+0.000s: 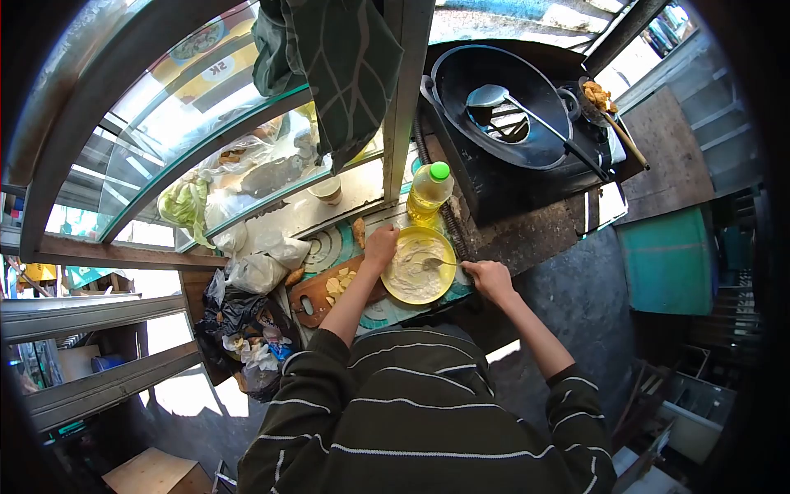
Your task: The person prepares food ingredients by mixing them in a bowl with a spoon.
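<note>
A yellow bowl with pale, lumpy batter in it sits on the counter in front of me. My left hand is closed on the bowl's left rim. In my right hand is the handle of a spoon, whose head dips into the batter. Under my left forearm lies a wooden cutting board with several pale yellow slices on it. Just behind the bowl stands a bottle of yellow oil with a green cap.
At the back right, a large black wok with a spatula across it rests on the stove. Beside it, a strainer holds fried pieces. A glass display case is at the left, above plastic bags and a black trash bag.
</note>
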{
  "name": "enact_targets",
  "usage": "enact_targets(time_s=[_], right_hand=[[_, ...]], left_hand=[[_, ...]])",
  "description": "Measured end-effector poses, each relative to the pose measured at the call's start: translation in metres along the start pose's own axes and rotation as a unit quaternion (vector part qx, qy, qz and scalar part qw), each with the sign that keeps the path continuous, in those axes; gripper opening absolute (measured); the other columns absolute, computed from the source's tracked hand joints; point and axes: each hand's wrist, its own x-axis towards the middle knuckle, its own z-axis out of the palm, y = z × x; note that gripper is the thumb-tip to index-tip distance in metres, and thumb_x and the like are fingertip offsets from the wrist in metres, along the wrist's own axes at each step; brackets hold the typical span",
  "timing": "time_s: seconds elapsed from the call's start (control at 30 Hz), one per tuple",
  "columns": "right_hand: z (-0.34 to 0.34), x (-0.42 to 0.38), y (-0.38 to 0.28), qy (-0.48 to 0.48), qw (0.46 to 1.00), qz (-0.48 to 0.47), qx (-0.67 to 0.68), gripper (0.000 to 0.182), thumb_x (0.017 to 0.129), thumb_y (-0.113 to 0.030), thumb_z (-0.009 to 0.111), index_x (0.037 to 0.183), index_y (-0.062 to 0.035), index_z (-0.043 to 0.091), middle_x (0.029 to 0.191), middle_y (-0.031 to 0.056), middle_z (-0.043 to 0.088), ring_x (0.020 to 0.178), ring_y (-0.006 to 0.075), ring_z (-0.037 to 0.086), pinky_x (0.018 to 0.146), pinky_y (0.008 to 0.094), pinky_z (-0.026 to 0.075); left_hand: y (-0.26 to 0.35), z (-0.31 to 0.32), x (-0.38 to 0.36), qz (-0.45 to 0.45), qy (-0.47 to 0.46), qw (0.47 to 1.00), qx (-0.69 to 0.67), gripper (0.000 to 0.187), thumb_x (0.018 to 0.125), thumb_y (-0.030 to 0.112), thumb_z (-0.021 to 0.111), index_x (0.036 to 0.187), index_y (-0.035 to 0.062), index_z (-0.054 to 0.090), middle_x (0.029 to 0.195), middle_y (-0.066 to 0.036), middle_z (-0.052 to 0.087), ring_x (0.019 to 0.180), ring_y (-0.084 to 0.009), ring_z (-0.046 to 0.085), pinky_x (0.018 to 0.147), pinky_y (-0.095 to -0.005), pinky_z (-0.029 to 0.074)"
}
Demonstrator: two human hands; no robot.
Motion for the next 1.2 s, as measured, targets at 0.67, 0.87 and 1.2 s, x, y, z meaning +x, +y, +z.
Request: enact_targets(time_s=[0.67, 0.87, 1.2], right_hand=[[-0.027, 0.060, -0.002, -0.139, 0.942, -0.187, -0.243, 0.010, 0.065, -0.015, 0.056, 0.062, -0.0153, 0.065, 0.059, 0.0098, 0.060, 0.060, 0.0248, 0.062, 0.051, 0.0353, 0.046], [-0.021, 0.041, -0.009, -0.160, 0.959, -0.130, -0.192, 0.008, 0.060, -0.015, 0.059, 0.059, -0.0102, 0.066, 0.060, 0.0124, 0.062, 0.059, 0.0260, 0.063, 0.053, 0.0349, 0.049], [0.023, -0.004, -0.057, -0.158, 0.977, 0.130, 0.061, 0.021, 0.073, -0.028, 0.056, 0.084, -0.0170, 0.070, 0.075, 0.0148, 0.064, 0.070, 0.0318, 0.062, 0.064, 0.0399, 0.049]], left_hand=[[0.005, 0.003, 0.009, 0.029, 0.013, 0.999, 0.037, 0.005, 0.071, 0.005, 0.052, 0.073, 0.0054, 0.056, 0.074, -0.009, 0.053, 0.070, -0.0286, 0.057, 0.059, -0.0393, 0.049], [0.000, 0.013, 0.010, 0.008, 0.010, 1.000, 0.019, 0.008, 0.071, 0.005, 0.053, 0.078, 0.0066, 0.057, 0.075, -0.011, 0.053, 0.072, -0.0315, 0.057, 0.061, -0.0418, 0.047], [0.001, 0.009, 0.012, 0.008, -0.009, 1.000, 0.021, 0.009, 0.070, 0.002, 0.052, 0.074, 0.0046, 0.059, 0.077, -0.011, 0.055, 0.072, -0.0318, 0.058, 0.062, -0.0404, 0.049]])
